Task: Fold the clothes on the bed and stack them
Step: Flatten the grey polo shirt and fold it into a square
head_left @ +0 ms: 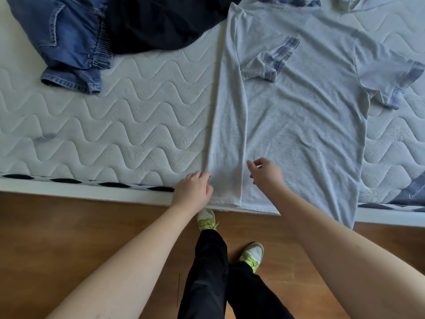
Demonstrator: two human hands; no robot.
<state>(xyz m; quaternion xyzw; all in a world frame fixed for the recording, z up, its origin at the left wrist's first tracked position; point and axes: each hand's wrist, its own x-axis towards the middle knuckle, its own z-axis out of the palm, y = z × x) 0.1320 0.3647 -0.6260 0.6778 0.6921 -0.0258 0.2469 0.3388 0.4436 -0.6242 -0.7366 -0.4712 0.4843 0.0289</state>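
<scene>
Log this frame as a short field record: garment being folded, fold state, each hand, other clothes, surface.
garment: light grey T-shirt, flat on mattress
fold state: its left side and sleeve folded inward; right sleeve still spread
left hand: on the folded edge near the hem
right hand: over the hem area, fingers loosely curled, gripping nothing
other clothes: blue jeans, black garment, unfolded

Probably a home bedroom: quilted mattress (115, 125), strewn clothes (69, 38), wooden floor (69, 226).
</scene>
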